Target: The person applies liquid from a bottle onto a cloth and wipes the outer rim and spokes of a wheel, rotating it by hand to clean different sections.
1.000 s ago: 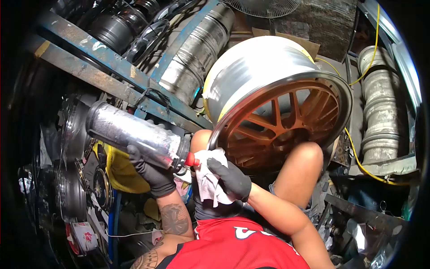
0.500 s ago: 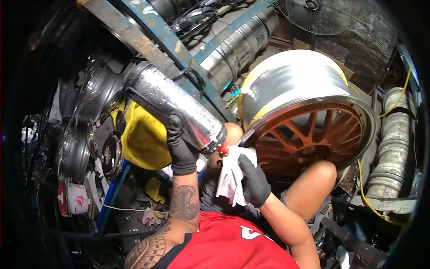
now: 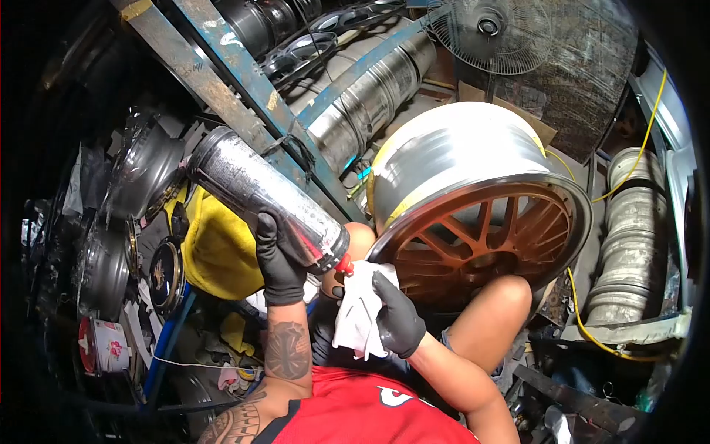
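Note:
My left hand [image 3: 282,260], in a black glove, is wrapped around a large smudged bottle [image 3: 259,194]. The bottle is tilted with its red nozzle [image 3: 345,265] down to the right. A white cloth [image 3: 359,309] is gripped in my right hand [image 3: 398,317], also black-gloved. The nozzle meets the top of the cloth, or nearly so; contact is hard to make out. Just beyond the cloth leans a wheel [image 3: 484,189] with copper-brown spokes and a shiny silver barrel, close to my right knee. A yellow cloth [image 3: 214,248] hangs left of my left hand.
A blue metal frame [image 3: 259,92] crosses the upper left. Rows of metal rims [image 3: 629,237] lie at right and behind the frame. A fan [image 3: 488,29] stands at the top. Wrapped wheels [image 3: 103,266] and a tin [image 3: 107,346] are at left. A yellow cable [image 3: 580,314] runs along the right.
The whole view has shifted, so everything sits a little further left and lower. The hands keep hold of the bottle and the white cloth, with the nozzle still at the cloth.

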### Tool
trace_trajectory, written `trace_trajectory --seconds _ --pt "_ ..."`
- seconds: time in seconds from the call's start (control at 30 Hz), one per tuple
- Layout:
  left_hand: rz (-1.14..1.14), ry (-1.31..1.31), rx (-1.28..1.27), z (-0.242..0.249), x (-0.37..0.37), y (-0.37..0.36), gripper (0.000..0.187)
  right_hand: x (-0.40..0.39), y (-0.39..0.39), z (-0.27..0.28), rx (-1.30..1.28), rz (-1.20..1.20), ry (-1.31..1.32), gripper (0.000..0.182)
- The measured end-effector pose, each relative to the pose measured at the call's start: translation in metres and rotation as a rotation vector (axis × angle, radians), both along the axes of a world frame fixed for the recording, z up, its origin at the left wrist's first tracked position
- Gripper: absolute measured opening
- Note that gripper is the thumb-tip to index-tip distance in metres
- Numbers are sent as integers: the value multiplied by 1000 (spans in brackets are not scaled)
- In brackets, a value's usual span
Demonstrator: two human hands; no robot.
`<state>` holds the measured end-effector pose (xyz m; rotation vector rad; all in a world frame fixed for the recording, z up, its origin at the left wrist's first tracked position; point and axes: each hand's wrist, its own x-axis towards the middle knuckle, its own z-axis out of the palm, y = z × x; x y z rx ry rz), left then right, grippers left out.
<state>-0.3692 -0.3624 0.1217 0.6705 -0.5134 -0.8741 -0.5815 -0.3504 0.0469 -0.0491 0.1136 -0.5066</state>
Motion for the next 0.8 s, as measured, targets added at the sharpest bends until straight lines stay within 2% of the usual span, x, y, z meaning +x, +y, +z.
trace_trajectory --seconds 0.27,0.4,0.47,0.57,0.67,0.77,0.8 --pt "8 -19 -15 -11 10 3 88 -1 2 16 26 -4 3 48" --pt "49 -51 7 6 0 1 95 2 1 2 -6 -34 4 50" --pt "-45 -89 -87 13 1 7 96 1 1 3 -9 -40 10 49" --pt "-270 -87 -259 23 -23 22 99 -2 1 0 206 70 -328 50" --pt "-493 -109 -448 10 -61 23 104 -10 -2 30 140 -159 -69 41" --pt "-769 -82 -344 -39 -65 31 97 -9 2 18 56 -360 153 36" --pt "-856 -62 -273 -49 -67 34 94 -8 4 12 154 -334 -16 36"
